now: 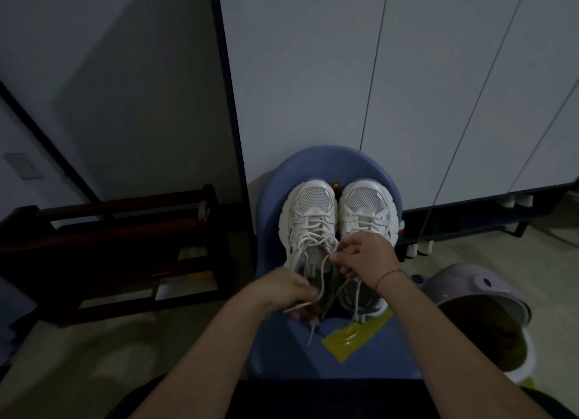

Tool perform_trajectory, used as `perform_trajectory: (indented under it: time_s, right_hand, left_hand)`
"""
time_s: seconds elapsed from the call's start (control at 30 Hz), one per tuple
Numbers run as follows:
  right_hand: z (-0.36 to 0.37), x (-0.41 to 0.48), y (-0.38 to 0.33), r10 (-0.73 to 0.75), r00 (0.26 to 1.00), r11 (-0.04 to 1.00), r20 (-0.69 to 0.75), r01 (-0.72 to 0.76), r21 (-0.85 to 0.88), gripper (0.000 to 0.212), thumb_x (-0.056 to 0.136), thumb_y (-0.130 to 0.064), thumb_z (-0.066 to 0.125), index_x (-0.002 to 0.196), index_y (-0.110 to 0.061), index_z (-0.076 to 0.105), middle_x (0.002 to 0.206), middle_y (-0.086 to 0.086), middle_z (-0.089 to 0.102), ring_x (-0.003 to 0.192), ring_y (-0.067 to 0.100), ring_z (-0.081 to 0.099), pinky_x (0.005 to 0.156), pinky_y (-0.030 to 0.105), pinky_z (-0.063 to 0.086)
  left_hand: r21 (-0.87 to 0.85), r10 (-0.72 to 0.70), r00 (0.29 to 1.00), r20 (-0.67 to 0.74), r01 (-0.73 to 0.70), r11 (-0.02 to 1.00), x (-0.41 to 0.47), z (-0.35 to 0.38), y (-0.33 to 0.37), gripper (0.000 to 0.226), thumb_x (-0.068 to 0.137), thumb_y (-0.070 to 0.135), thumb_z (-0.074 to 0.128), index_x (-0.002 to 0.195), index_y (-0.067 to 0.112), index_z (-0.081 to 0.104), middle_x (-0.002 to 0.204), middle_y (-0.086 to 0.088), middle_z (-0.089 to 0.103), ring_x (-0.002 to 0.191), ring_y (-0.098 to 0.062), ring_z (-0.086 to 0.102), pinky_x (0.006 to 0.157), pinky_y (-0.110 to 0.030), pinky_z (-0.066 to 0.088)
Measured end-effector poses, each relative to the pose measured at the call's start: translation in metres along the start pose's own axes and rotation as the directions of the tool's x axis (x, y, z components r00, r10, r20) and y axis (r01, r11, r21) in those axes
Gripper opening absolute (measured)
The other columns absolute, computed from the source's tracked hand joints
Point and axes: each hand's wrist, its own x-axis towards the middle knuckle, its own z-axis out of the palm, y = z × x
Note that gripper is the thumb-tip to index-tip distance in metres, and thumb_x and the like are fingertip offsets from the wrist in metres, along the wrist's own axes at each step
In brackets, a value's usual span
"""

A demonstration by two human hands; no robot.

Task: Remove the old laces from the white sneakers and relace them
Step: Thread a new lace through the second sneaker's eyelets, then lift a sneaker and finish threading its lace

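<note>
A dark wooden rack (119, 255) stood off to the left on the floor, apart from the work; next came the blue chair (272, 199), pulled up close in front of the seated person, I'd judge so the shoes sat within easy reach. The left hand (282, 293) was low at the near end, its fingers pinched on a loose end of the white lace (322, 268), probably to keep that strand taut. The left sneaker (308, 211) lay on the seat with its toe pointing away, heel toward the person, its upper lacing slack and spread; the lower rows were still threaded, so the unlacing looked only begun. The right sneaker (366, 208) lay touching it, side by side, partly covered by the right hand (366, 255); that hand was curled, fingertips nipping the same lace further up, over the gap between the shoes; which eyelet it was working I could not tell. The hands were apart, the strand stretched between them. A patch of yellow tape (354, 334) sat on the seat's near edge; a lilac bin (470, 290) stood to the right.
</note>
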Motion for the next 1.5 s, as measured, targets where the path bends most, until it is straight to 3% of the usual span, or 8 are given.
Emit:
perform_trajectory:
  time_s: [0.2, 0.57, 0.7, 0.8, 1.0, 1.17, 1.33, 1.5]
  right_hand:
    - [-0.001, 0.002, 0.002, -0.057, 0.997, 0.993, -0.042, 0.052, -0.110, 0.020, 0.078, -0.017, 0.076, 0.093, -0.009, 0.066, 0.070, 0.008, 0.068, 0.062, 0.019, 0.065, 0.072, 0.034, 0.056]
    - [0.001, 0.001, 0.004, -0.041, 0.999, 0.996, -0.022, 0.039, -0.075, 0.018, 0.079, -0.014, 0.075, 0.092, -0.009, 0.064, 0.062, 0.004, 0.066, 0.053, 0.013, 0.063, 0.064, 0.032, 0.059]
    - [0.001, 0.001, -0.003, -0.095, 0.995, 0.954, -0.041, 0.079, -0.290, 0.029, 0.080, -0.027, 0.074, 0.099, -0.006, 0.068, 0.076, 0.010, 0.068, 0.075, 0.023, 0.065, 0.077, 0.035, 0.053]
    - [0.006, -0.002, -0.008, -0.118, 0.993, 0.890, -0.022, 0.096, -0.446, 0.031, 0.081, -0.037, 0.071, 0.094, -0.008, 0.067, 0.085, 0.010, 0.066, 0.079, 0.023, 0.059, 0.071, 0.031, 0.047]
    - [0.023, 0.000, -0.002, -0.203, 0.977, 0.785, -0.066, 0.122, -0.607, 0.026, 0.091, -0.031, 0.054, 0.071, -0.016, 0.047, 0.073, 0.005, 0.056, 0.064, 0.015, 0.044, 0.058, 0.026, 0.031]
    - [0.011, -0.009, -0.003, -0.348, 0.938, 0.847, -0.008, 0.310, -0.431, 0.024, 0.093, -0.019, 0.054, 0.076, -0.006, 0.065, 0.068, 0.008, 0.065, 0.061, 0.019, 0.057, 0.063, 0.031, 0.046]
    - [-0.016, -0.027, -0.034, -0.488, 0.873, 0.848, 0.018, 0.479, -0.226, 0.014, 0.091, -0.015, 0.059, 0.086, -0.008, 0.071, 0.066, 0.000, 0.067, 0.062, 0.009, 0.063, 0.064, 0.024, 0.052]
    - [-0.042, -0.038, -0.063, -0.480, 0.872, 0.875, -0.094, 0.484, 0.018, 0.017, 0.083, -0.044, 0.053, 0.088, -0.035, 0.068, 0.086, -0.022, 0.069, 0.083, -0.002, 0.063, 0.070, 0.009, 0.047]
  left_hand:
    - [-0.666, -0.065, 0.982, -0.180, -0.073, 0.742, 0.020, 0.041, 0.014, 0.018, 0.100, 0.020, 0.056, 0.098, 0.008, 0.069, 0.086, -0.008, 0.072, 0.074, -0.018, 0.068, 0.066, -0.026, 0.057]
    - [-0.283, 0.016, 0.992, -0.127, -0.052, 0.958, 0.001, 0.017, 0.007, 0.008, 0.089, 0.006, 0.068, 0.081, 0.006, 0.071, 0.066, -0.005, 0.071, 0.053, -0.011, 0.067, 0.057, -0.021, 0.057]
    - [-0.295, 0.032, 0.911, -0.412, -0.166, 0.941, -0.005, -0.004, 0.010, 0.026, 0.094, 0.024, 0.064, 0.078, 0.005, 0.071, 0.064, -0.007, 0.068, 0.051, -0.012, 0.062, 0.049, -0.020, 0.051]
    - [-0.340, -0.071, 0.772, -0.632, -0.194, 0.920, 0.007, -0.020, 0.007, 0.034, 0.098, 0.037, 0.055, 0.080, 0.011, 0.068, 0.077, -0.005, 0.063, 0.068, -0.015, 0.055, 0.060, -0.026, 0.045]
    - [-0.571, -0.214, 0.906, -0.365, -0.036, 0.820, 0.041, -0.014, 0.004, 0.063, 0.096, 0.062, 0.039, 0.130, 0.014, 0.060, 0.132, -0.006, 0.060, 0.121, -0.026, 0.055, 0.093, -0.029, 0.041]
    - [-0.622, -0.175, 0.914, -0.366, -0.101, 0.776, 0.049, -0.019, -0.003, 0.069, 0.085, 0.072, 0.048, 0.118, 0.014, 0.067, 0.113, -0.011, 0.070, 0.103, -0.027, 0.064, 0.098, -0.038, 0.050]
    - [-0.637, 0.012, 0.904, -0.426, -0.309, 0.706, 0.041, -0.040, 0.010, 0.108, 0.034, 0.088, 0.073, 0.118, 0.020, 0.070, 0.110, -0.010, 0.074, 0.106, -0.030, 0.068, 0.103, -0.046, 0.048]
    - [-0.548, 0.190, 0.819, -0.542, -0.516, 0.659, 0.012, -0.041, 0.030, 0.081, 0.066, 0.073, 0.067, 0.127, 0.019, 0.063, 0.115, -0.009, 0.072, 0.108, -0.027, 0.068, 0.102, -0.047, 0.049]
